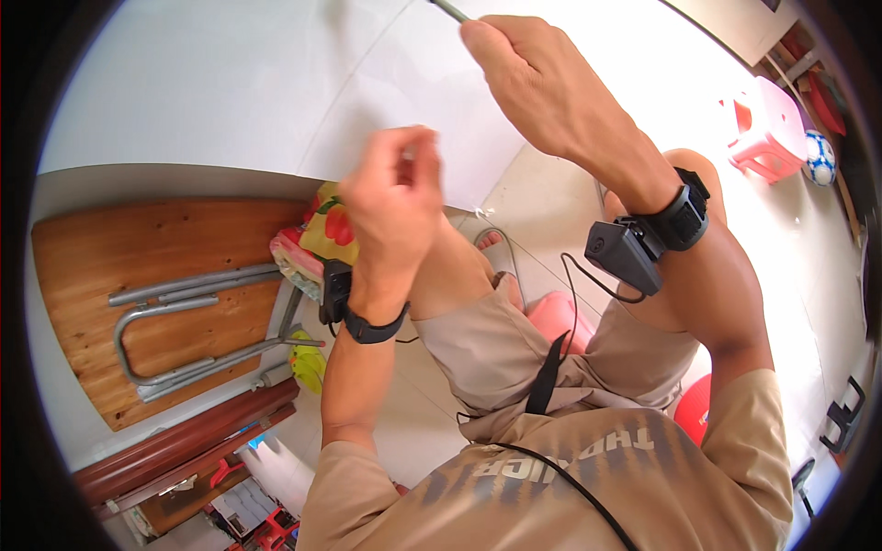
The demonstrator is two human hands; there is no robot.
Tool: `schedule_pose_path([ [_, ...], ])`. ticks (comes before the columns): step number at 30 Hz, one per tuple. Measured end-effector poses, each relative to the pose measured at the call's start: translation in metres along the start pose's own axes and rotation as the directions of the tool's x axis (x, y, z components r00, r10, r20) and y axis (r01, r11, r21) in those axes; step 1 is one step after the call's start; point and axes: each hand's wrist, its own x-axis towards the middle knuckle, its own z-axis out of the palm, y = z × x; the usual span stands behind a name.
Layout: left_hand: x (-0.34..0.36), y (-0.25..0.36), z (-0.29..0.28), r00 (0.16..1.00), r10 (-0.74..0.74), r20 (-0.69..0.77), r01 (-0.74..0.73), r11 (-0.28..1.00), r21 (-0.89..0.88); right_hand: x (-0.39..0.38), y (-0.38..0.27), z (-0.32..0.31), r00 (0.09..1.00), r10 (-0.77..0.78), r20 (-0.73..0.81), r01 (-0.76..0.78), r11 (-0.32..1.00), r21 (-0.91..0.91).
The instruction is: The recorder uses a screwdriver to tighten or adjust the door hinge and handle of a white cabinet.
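Person sits, knees in beige shorts [478, 349] low in view. Left hand [395, 197] raised, fingers pinched shut on sth small, can't tell what. Right hand [537, 78] higher, clamped round a thin grey rod [450, 10] against the white wall [230, 83]. Folded wooden table [138, 275] leans at left; pink stool [770, 129] far right.

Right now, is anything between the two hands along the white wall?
Nothing visible. The right hand holds a thin grey tool against the white wall; the left hand pinches something small lower down, with only bare wall between them.
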Motion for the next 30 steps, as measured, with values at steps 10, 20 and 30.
schedule_pose_path([
  [10, 0.058, -0.010, -0.034, 0.830, 0.120, -0.545, -0.032, 0.985, 0.167, 0.016, 0.005, 0.026, 0.982, 0.115, -0.150, -0.117, 0.993, -0.007],
  [20, 0.045, -0.023, -0.017, 0.933, -0.017, -0.360, 0.086, 0.981, 0.176, 0.020, 0.017, 0.059, 0.924, -0.204, -0.324, 0.125, 0.960, -0.250],
  [30, 0.058, 0.003, -0.011, 0.867, -0.151, -0.475, 0.121, 0.988, -0.094, 0.025, 0.049, 0.059, 0.823, -0.516, -0.238, 0.284, 0.736, -0.615],
])
